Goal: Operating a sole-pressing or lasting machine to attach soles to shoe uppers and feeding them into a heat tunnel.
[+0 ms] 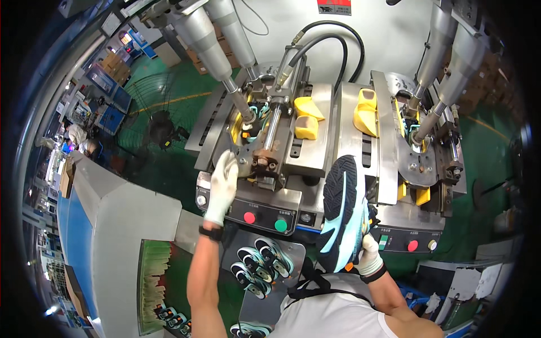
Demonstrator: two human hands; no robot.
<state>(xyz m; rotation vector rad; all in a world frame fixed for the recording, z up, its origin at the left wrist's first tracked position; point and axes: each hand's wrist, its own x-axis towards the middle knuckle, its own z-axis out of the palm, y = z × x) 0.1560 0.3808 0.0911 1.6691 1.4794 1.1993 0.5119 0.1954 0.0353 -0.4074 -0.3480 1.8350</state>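
Observation:
My right hand (369,257), in a white glove, grips a sneaker (342,211) from its lower right side. The shoe stands on end, with its black, white and light-blue sole facing me. My white-gloved left hand (224,185) reaches up to the front of the left press station, fingers stretched out beside its metal plate (243,160). I cannot tell if they touch it. Nothing shows in that hand. Under the left press rods sits another shoe (255,121), partly hidden by the clamp parts. A further shoe (410,125) is clamped in the right station.
Yellow blocks (307,109) lie on the machine bed, with another yellow piece (366,112) on the right. Red and green buttons (280,225) line the front panel. Below, several sneakers (262,265) stand on a metal shelf. A grey-and-blue machine (121,225) is on my left.

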